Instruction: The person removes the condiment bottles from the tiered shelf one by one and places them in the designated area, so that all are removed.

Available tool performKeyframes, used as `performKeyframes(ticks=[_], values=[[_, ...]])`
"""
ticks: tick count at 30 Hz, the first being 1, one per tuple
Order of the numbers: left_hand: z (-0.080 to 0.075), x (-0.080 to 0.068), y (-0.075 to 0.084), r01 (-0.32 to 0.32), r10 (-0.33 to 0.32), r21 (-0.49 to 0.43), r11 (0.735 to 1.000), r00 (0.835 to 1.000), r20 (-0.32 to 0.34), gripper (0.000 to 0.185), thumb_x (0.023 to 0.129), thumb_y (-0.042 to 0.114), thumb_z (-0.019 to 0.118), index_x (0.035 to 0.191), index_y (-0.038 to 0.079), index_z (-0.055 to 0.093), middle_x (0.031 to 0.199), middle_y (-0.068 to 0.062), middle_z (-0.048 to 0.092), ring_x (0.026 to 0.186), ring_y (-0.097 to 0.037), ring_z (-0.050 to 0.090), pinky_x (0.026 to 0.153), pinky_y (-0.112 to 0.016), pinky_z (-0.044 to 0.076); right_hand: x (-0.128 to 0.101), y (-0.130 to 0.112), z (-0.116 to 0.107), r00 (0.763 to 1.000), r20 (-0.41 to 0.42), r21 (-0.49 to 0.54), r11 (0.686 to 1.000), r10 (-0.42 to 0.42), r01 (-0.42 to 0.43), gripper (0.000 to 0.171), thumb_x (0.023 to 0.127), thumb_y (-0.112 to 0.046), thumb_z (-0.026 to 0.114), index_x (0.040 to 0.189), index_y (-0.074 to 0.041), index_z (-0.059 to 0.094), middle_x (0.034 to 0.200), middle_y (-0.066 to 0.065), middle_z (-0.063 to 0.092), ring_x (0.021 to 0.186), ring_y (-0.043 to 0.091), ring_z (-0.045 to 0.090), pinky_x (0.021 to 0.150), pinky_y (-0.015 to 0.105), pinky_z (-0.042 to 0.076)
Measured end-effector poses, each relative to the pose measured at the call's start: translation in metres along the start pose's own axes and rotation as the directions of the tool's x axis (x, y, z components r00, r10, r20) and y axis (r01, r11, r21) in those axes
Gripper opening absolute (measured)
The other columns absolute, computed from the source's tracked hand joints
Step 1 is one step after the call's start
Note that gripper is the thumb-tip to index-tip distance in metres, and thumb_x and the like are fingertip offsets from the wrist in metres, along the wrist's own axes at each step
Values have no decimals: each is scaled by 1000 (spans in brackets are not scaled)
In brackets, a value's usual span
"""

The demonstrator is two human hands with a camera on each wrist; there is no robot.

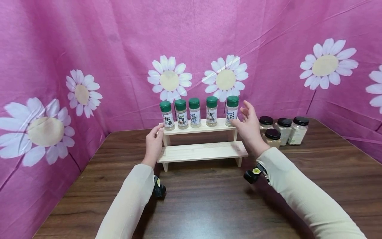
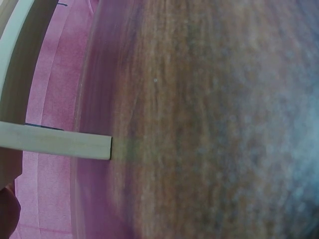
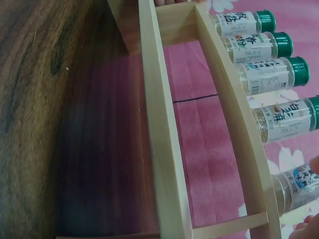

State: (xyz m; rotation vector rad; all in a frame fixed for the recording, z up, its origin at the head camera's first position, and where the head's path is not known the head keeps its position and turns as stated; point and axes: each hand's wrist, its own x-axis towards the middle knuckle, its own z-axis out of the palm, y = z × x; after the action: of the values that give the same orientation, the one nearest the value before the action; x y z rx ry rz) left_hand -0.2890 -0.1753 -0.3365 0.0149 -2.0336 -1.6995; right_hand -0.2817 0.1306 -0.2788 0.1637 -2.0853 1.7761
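Observation:
A two-tier pale wooden rack [image 1: 203, 152] stands on the table. Along its upper shelf are several small spice bottles [image 1: 195, 113] with green caps and printed labels, all upright. My left hand [image 1: 154, 143] grips the left end of the upper shelf, beside the leftmost bottle [image 1: 167, 116]. At the other end, my right hand [image 1: 250, 127] has its fingers spread near the rightmost spice bottle [image 1: 231, 111]. Its thumb is close to that bottle's lower part; whether it touches cannot be seen. In the right wrist view, fingertips [image 3: 305, 230] show near this bottle [image 3: 298, 188].
Several clear jars with black lids [image 1: 298, 131] stand behind and right of my right hand. The dark wood table [image 1: 197, 202] extends in front of the rack. A pink curtain [image 1: 125, 43] with white flowers hangs behind.

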Motion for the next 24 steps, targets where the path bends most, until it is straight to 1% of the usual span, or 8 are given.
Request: performKeyframes(ticks=[3, 5, 8, 12, 15, 18, 23, 24], values=[[0, 0, -1, -4, 4, -5, 1000, 1000, -5, 28, 93, 15, 50, 116, 7, 64, 127, -6, 57, 92, -12, 46, 72, -20, 37, 2, 0, 4, 1000, 7, -1, 1000, 5, -5, 85, 78, 2, 62, 148, -15, 18, 145, 21, 30, 136, 26, 27, 111, 35, 21], [0, 0, -1, -5, 5, -6, 1000, 1000, -6, 28, 93, 15, 50, 116, 7, 64, 128, -7, 57, 98, -12, 46, 78, -22, 37, 3, 0, 7, 1000, 9, -9, 1000, 3, -3, 86, 78, 1, 62, 148, -16, 17, 146, 21, 30, 136, 25, 27, 111, 34, 21], [0, 0, -1, -2, 2, -9, 1000, 1000, -5, 28, 93, 14, 49, 116, 7, 64, 130, -7, 56, 103, -13, 46, 82, -25, 37, 4, 0, 10, 1000, 9, -28, 1000, -15, 15, 85, 78, 1, 63, 148, -14, 17, 146, 22, 31, 135, 27, 29, 111, 35, 21], [-1, 0, -1, 4, -4, -15, 1000, 1000, -2, 29, 93, 14, 49, 117, 6, 63, 131, -7, 55, 104, -14, 46, 84, -26, 37, 4, 0, 12, 999, 15, -45, 999, -29, 29, 85, 79, 1, 64, 148, -13, 17, 146, 21, 32, 135, 29, 29, 112, 37, 20], [-1, 0, -1, 7, -7, -12, 1000, 1000, -2, 30, 93, 15, 49, 117, 6, 63, 131, -7, 54, 102, -13, 45, 82, -25, 37, 5, 0, 14, 999, 19, -63, 998, -28, 29, 84, 79, 0, 64, 148, -16, 18, 145, 19, 35, 134, 29, 31, 111, 38, 21], [-1, 0, -1, 9, -9, -4, 1000, 1000, -6, 29, 93, 15, 49, 117, 7, 63, 131, -6, 55, 98, -12, 45, 79, -22, 37, 6, 0, 16, 999, 18, -71, 997, -29, 30, 83, 79, 1, 64, 147, -17, 20, 142, 18, 39, 132, 29, 35, 110, 39, 24], [0, 0, 0, 7, -7, 0, 1000, 1000, -7, 29, 93, 16, 49, 117, 8, 64, 128, -5, 57, 83, -12, 44, 66, -19, 36, 6, 1, 18, 1000, 6, -81, 997, -12, 13, 81, 79, 2, 63, 146, -18, 22, 137, 19, 44, 127, 30, 41, 107, 39, 30], [0, 0, 0, 7, -7, 2, 1000, 1000, -7, 29, 93, 16, 49, 116, 8, 64, 127, -5, 57, 82, -12, 44, 65, -19, 36, 6, 1, 18, 1000, 2, -83, 997, -6, 6, 80, 79, 2, 62, 146, -19, 22, 136, 18, 44, 126, 30, 41, 106, 39, 30]])
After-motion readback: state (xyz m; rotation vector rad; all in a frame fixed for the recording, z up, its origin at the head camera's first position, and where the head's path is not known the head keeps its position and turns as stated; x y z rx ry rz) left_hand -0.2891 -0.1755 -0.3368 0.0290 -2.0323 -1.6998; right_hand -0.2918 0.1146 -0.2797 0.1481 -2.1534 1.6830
